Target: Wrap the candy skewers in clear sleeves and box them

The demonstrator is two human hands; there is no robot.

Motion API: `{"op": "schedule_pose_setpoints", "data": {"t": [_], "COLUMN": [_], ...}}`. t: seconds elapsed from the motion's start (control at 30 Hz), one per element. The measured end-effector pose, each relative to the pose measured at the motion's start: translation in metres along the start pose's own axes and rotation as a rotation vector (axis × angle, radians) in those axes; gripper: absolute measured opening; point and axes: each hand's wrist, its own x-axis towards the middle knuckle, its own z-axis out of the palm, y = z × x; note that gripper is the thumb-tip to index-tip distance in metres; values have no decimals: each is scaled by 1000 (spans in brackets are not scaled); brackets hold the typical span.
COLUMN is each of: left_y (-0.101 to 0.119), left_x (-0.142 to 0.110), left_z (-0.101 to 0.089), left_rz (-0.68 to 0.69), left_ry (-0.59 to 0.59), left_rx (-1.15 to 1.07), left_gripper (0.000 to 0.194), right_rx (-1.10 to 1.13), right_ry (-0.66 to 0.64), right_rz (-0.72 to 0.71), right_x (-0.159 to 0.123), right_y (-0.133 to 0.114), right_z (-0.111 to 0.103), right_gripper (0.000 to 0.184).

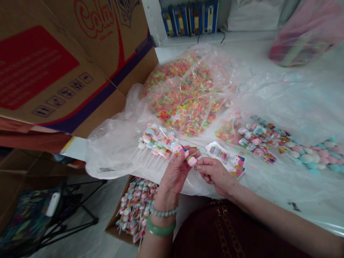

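My left hand (173, 173) grips a stick of pastel marshmallow candies (191, 159) near its top end, with pink and green pieces showing. My right hand (215, 175) comes in from the right, its thumb and fingers pinched at the candy end. Whatever it pinches is too small to make out, though a thin gold strip shows near the fingertips. Just behind my hands lies a heap of finished candy sticks (154, 143) on clear plastic. A printed label sheet (223, 157) lies by my right hand.
A large bag of colourful cereal-like candy (185, 96) lies ahead, with more candy sticks and pastel marshmallows (309, 154) to the right. A cardboard box (53, 64) looms left. Below, an open carton holds several candy sticks (134, 208).
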Motion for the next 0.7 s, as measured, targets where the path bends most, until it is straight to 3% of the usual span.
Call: {"op": "schedule_pose_setpoints", "data": {"t": [0.13, 0.23, 0.43, 0.6, 0.7], "left_y": [22, 30, 13, -1, -8], "left_x": [10, 18, 21, 17, 14], "left_z": [-8, -2, 17, 13, 14], "left_rz": [32, 80, 142, 83, 127], "left_ry": [-56, -45, -1, 10, 39], "left_rx": [-122, -156, -167, -171, -113], "left_gripper": [44, 40, 25, 27, 27], "right_rx": [-6, -8, 17, -68, -210], "right_ry": [-23, -42, 5, 76, 130], "right_rz": [27, 59, 73, 5, -93], "right_x": [1, 5, 9, 9, 10], "right_y": [-5, -7, -6, 0, 3], "right_z": [-2, -2, 0, -2, -1], "right_gripper": [18, 17, 16, 15, 13]}}
